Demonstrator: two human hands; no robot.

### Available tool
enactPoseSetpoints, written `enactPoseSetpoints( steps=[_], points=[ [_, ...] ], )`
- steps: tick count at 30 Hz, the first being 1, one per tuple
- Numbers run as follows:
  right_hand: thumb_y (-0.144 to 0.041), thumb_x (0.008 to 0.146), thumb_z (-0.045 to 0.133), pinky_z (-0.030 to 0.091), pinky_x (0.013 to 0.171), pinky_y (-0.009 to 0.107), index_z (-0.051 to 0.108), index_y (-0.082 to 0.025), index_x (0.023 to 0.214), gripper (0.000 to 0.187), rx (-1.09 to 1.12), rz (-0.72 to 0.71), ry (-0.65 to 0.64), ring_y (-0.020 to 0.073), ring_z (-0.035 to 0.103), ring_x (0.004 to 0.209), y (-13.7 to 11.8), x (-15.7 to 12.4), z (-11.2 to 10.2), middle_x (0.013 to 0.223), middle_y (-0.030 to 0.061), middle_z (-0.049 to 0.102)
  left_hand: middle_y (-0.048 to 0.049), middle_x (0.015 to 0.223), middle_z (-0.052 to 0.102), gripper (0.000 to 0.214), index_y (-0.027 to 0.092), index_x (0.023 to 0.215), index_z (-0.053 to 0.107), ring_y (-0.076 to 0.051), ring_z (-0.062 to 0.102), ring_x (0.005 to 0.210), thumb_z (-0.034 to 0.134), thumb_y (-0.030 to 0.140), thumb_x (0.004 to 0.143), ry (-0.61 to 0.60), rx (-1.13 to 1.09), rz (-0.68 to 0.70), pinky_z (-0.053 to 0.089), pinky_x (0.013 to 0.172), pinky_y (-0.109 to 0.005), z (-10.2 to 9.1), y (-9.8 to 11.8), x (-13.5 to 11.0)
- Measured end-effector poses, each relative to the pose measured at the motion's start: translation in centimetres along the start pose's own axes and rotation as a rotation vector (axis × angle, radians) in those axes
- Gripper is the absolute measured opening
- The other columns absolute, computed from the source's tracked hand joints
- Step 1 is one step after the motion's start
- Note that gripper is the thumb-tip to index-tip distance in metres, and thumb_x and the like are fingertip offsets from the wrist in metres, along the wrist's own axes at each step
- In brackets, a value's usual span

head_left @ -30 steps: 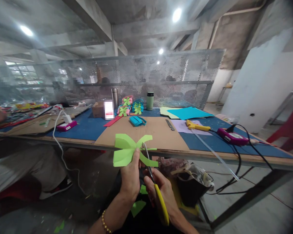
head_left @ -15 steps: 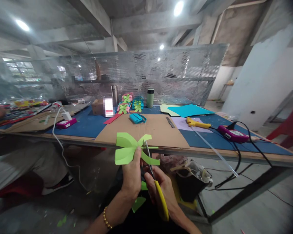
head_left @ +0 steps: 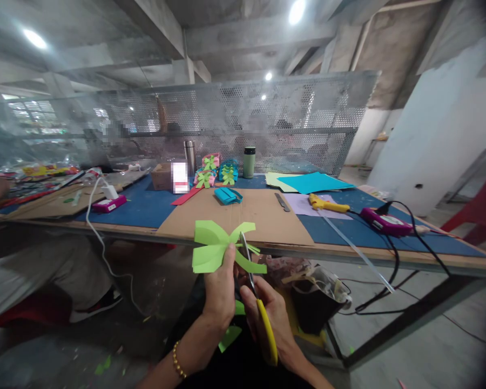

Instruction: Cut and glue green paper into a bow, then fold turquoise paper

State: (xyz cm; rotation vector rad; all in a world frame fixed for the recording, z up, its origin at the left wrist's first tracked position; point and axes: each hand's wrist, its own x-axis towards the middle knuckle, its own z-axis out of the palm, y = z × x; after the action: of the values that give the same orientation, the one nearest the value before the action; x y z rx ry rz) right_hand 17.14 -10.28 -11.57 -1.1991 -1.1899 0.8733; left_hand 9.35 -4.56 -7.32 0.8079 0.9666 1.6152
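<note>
Gripping a lime-green, four-lobed paper cutout (head_left: pixel 214 256) near its centre, thumb on top, the left hand (head_left: pixel 219 294) holds it up at the near edge of the blue-topped wooden desk (head_left: pixel 137 202). Right hand (head_left: pixel 279 317) wrapped round yellow-handled metal scissors (head_left: pixel 269 335), blades among the cutout's narrower right-hand strips. Paper probably very light, springy, not slippery; thin strips likely to bend or tear. Best hold, by judgement: the joined middle or broad left lobes, fingers clear of the blades.
</note>
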Motion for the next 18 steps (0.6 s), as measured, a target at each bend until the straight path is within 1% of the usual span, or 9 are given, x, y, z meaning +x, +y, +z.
enactPoseSetpoints(
  steps=[2, 4, 6, 8, 9, 11, 13, 16, 18],
  points=[
    [-0.060, 0.082, 0.067, 0.038, 0.044, 0.023, 0.070, -0.018, 0.096, 0.045, 0.016, 0.022, 0.028, 0.0134, 0.048, 0.051, 0.6, -0.1, 0.1, 0.058, -0.0023, 0.053, -0.0016, 0.082, 0.067, 0.031, 0.015, 0.082, 0.066, -0.013, 0.058, 0.069, 0.077, 0.043, 0.075, -0.021, -0.040, -0.006, 0.048, 0.064, -0.026, -0.1, -0.3, 0.2],
    [-0.061, 0.083, 0.066, 0.040, 0.045, 0.024, 0.069, -0.018, 0.099, 0.046, 0.019, 0.002, 0.071, 0.0144, 0.051, 0.053, 1.1, 0.3, -0.3, 0.062, -0.0006, 0.058, 0.0008, 0.076, 0.064, 0.031, 0.015, 0.079, 0.063, -0.011, 0.054, 0.063, 0.077, 0.043, 0.076, -0.035, -0.059, 0.003, 0.046, 0.059, -0.025, -0.3, -0.6, 0.7],
    [-0.060, 0.082, 0.068, 0.044, 0.051, 0.025, 0.068, -0.018, 0.099, 0.045, -0.013, -0.069, 0.114, 0.0159, 0.056, 0.059, 1.1, 1.7, -1.7, 0.069, 0.0017, 0.063, 0.0020, 0.073, 0.062, 0.032, 0.016, 0.078, 0.061, -0.010, 0.053, 0.061, 0.078, 0.042, 0.075, -0.036, -0.082, 0.017, 0.044, 0.056, -0.024, -0.7, -0.6, 1.3],
    [-0.060, 0.079, 0.070, 0.046, 0.054, 0.027, 0.068, -0.017, 0.097, 0.046, -0.104, -0.133, 0.143, 0.0171, 0.058, 0.062, 0.2, 4.1, -3.9, 0.072, 0.0027, 0.066, 0.0020, 0.074, 0.063, 0.033, 0.016, 0.080, 0.062, -0.011, 0.055, 0.062, 0.081, 0.041, 0.072, -0.042, -0.121, 0.034, 0.043, 0.056, -0.024, -1.1, -0.5, 2.0],
    [-0.060, 0.077, 0.071, 0.045, 0.054, 0.027, 0.068, -0.017, 0.096, 0.047, -0.183, -0.141, 0.143, 0.0170, 0.058, 0.060, -0.6, 5.4, -5.2, 0.070, 0.0021, 0.066, 0.0018, 0.074, 0.064, 0.034, 0.016, 0.080, 0.062, -0.011, 0.056, 0.063, 0.082, 0.041, 0.070, -0.048, -0.138, 0.043, 0.043, 0.057, -0.024, -1.3, -0.3, 2.3],
    [-0.060, 0.075, 0.072, 0.042, 0.050, 0.027, 0.068, -0.016, 0.104, 0.053, -0.404, -0.134, 0.144, 0.0169, 0.056, 0.053, -2.7, 8.0, -7.6, 0.060, -0.0008, 0.063, 0.0015, 0.074, 0.065, 0.036, 0.015, 0.079, 0.063, -0.012, 0.057, 0.064, 0.085, 0.041, 0.066, -0.064, -0.173, 0.035, 0.044, 0.059, -0.025, -1.6, 0.0, 2.8],
    [-0.054, 0.075, 0.072, 0.042, 0.051, 0.027, 0.068, -0.016, 0.113, 0.053, -0.665, -0.157, 0.043, 0.0184, 0.059, 0.056, -5.0, 10.2, -9.3, 0.064, 0.0006, 0.066, 0.0014, 0.075, 0.066, 0.038, 0.015, 0.078, 0.065, -0.011, 0.057, 0.064, 0.088, 0.040, 0.061, -0.076, -0.227, -0.009, 0.044, 0.060, -0.025, -1.8, 0.4, 3.2],
    [-0.042, 0.084, 0.063, 0.045, 0.061, 0.027, 0.072, -0.019, 0.110, 0.036, -1.098, -0.228, -0.067, 0.0208, 0.066, 0.071, -7.9, 12.8, -10.0, 0.080, 0.0053, 0.073, 0.0009, 0.081, 0.069, 0.043, 0.015, 0.085, 0.069, -0.011, 0.060, 0.069, 0.091, 0.035, 0.055, -0.070, -0.314, -0.078, 0.046, 0.064, -0.025, -2.1, 1.0, 3.6],
    [-0.038, 0.089, 0.057, 0.045, 0.067, 0.028, 0.071, -0.021, 0.115, 0.034, -1.311, -0.212, -0.086, 0.0228, 0.069, 0.082, -8.7, 14.5, -9.9, 0.093, 0.0079, 0.076, 0.0004, 0.086, 0.072, 0.045, 0.016, 0.090, 0.071, -0.012, 0.062, 0.072, 0.092, 0.032, 0.053, -0.049, -0.347, -0.105, 0.047, 0.064, -0.024, -2.3, 1.2, 3.9]
  ],
)
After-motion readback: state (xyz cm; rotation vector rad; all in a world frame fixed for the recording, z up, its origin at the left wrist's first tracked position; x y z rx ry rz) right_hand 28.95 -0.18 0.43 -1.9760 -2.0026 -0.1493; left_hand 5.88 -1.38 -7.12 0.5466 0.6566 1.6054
